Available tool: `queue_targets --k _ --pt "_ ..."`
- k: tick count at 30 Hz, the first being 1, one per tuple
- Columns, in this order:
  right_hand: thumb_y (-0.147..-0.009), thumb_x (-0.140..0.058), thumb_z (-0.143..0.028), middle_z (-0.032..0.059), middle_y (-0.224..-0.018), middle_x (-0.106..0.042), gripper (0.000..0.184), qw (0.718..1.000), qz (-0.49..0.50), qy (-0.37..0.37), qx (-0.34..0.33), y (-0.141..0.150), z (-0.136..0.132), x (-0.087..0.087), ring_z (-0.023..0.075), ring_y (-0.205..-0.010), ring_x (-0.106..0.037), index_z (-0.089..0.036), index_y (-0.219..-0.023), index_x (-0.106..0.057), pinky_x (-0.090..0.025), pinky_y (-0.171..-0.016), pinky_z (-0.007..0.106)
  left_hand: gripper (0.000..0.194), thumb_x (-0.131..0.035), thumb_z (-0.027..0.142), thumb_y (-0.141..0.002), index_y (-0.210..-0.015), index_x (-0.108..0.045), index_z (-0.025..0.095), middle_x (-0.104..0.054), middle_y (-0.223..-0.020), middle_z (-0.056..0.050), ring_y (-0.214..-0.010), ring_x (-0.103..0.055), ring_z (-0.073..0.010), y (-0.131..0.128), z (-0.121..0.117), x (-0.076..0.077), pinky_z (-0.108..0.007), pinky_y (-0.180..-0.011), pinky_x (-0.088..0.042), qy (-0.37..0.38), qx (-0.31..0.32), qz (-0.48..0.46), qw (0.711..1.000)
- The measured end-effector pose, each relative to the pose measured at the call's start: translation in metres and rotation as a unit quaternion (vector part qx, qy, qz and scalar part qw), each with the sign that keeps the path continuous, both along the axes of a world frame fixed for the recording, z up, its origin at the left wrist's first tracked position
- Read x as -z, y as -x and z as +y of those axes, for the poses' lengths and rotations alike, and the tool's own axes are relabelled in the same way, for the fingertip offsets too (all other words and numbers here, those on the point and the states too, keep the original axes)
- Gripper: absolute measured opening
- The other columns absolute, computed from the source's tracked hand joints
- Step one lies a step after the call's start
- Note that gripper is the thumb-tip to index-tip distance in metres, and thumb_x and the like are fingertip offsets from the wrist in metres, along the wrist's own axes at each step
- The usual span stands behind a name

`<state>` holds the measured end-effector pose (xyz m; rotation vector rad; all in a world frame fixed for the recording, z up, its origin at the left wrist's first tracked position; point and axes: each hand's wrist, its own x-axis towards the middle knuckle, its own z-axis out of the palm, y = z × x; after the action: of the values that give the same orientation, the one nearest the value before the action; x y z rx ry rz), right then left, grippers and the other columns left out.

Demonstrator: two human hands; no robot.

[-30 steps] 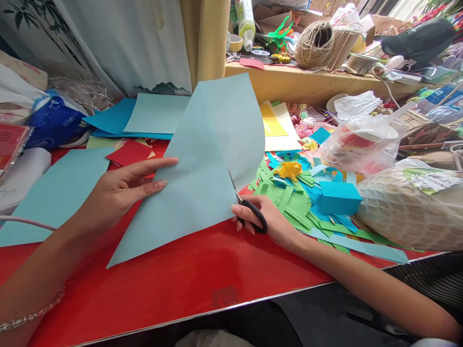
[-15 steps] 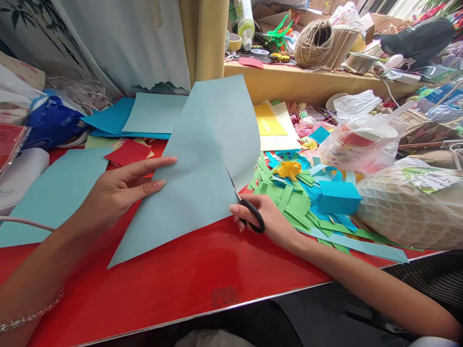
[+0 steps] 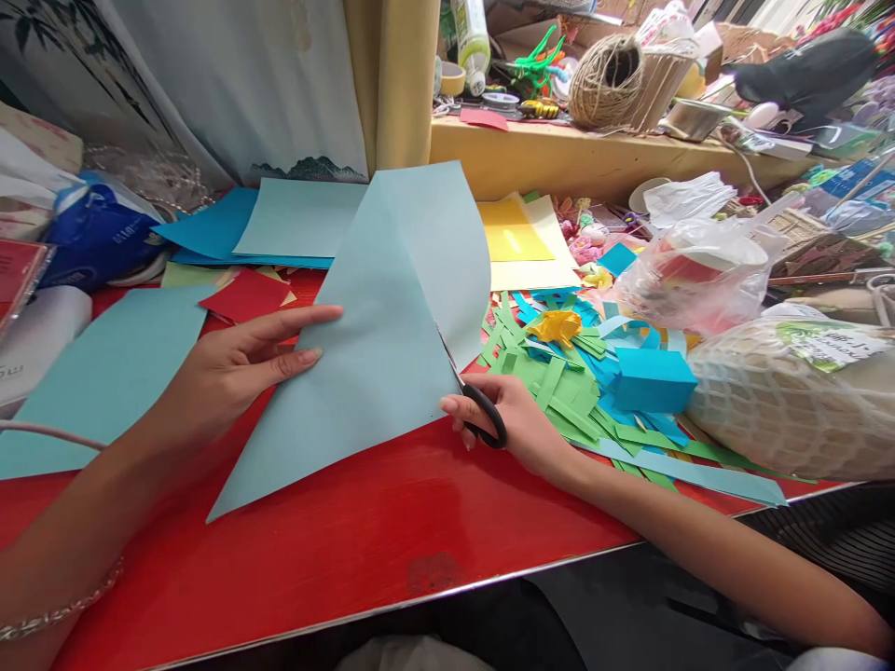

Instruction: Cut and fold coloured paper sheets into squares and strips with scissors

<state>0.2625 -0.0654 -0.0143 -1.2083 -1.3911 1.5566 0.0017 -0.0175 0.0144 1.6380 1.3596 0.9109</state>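
Here the glossy red tabletop (image 3: 336,559) carries everything, and the largest thing on it is the big pale blue paper sheet (image 3: 378,363), which lies across the middle with its pointed lower corner near the front edge and its upper part curling up toward the back edge. The cut looks only partly made, to judge by the blades: the right side of the sheet already bends away as a flap, while the paper above the blades shows no slit that I can make out, so most of the length seems left to cut. A second pale blue paper piece (image 3: 104,373) lies flat toward the left edge. A heap of green and blue paper strips (image 3: 580,391) sits to the right of the sheet, toward the right edge. The left hand (image 3: 230,373) rests flat on the sheet's left margin, fingers stretched out and pressing it down, gripping nothing. The right hand (image 3: 510,424) has its fingers curled through the black-handled scissors (image 3: 475,405), whose blades reach into the sheet's right edge.
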Motion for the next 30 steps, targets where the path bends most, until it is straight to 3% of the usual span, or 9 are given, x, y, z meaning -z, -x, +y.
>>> queue_targets --k 5,10,22,25,30 --pt "-0.074 -0.064 -0.049 -0.0043 -0.050 -0.048 0.037 1.000 -0.013 0.000 -0.003 -0.0008 -0.0003 -0.0029 0.0081 -0.046 -0.044 -0.017 -0.062 -0.050 -0.031 -0.048 0.022 0.040 -0.068 0.039 -0.072 -0.112 -0.064 0.033 -0.066 -0.099 0.001 -0.077 -0.064 -0.0152 -0.0004 -0.0013 0.0010 -0.016 -0.053 -0.054 0.007 0.018 0.007 1.000" --pt "-0.074 -0.062 -0.051 -0.0059 -0.048 -0.043 0.039 1.000 -0.031 -0.004 -0.002 -0.0010 -0.0011 -0.0057 0.0080 -0.045 -0.042 -0.018 -0.062 -0.046 -0.026 -0.045 0.022 0.040 -0.068 0.040 -0.072 -0.111 -0.064 0.034 -0.067 -0.094 0.002 -0.073 -0.065 -0.0156 -0.0004 -0.0021 0.0011 -0.017 -0.052 -0.055 0.004 0.029 0.015 0.999" --pt "-0.072 -0.063 -0.053 -0.0048 -0.053 -0.044 0.037 0.999 -0.038 -0.008 0.003 -0.0004 0.0002 -0.0038 0.0089 -0.047 -0.045 -0.017 -0.070 -0.055 -0.031 -0.047 0.022 0.039 -0.067 0.039 -0.073 -0.111 -0.064 0.033 -0.068 -0.097 0.001 -0.074 -0.066 -0.0162 -0.0019 -0.0006 0.0017 -0.017 -0.051 -0.056 0.012 0.040 0.016 0.999" --pt "-0.070 -0.064 -0.054 -0.0062 -0.052 -0.036 0.039 1.000 -0.026 0.003 0.011 0.0002 -0.0003 -0.0063 0.0082 -0.046 -0.042 -0.018 -0.067 -0.052 -0.031 -0.046 0.022 0.039 -0.067 0.039 -0.073 -0.111 -0.064 0.034 -0.067 -0.099 0.001 -0.076 -0.065 -0.0163 -0.0025 -0.0006 0.0034 -0.018 -0.054 -0.056 0.016 0.040 0.011 0.999" --pt "-0.068 -0.064 -0.057 -0.0071 -0.055 -0.021 0.045 1.000 -0.009 0.006 0.025 0.0000 -0.0011 -0.0089 0.0059 -0.045 -0.027 -0.019 -0.059 -0.041 -0.030 -0.042 0.020 0.041 -0.067 0.041 -0.073 -0.113 -0.063 0.033 -0.066 -0.103 0.000 -0.082 -0.065 -0.0182 -0.0051 -0.0015 0.0057 -0.020 -0.057 -0.057 0.046 0.053 0.007 0.998"
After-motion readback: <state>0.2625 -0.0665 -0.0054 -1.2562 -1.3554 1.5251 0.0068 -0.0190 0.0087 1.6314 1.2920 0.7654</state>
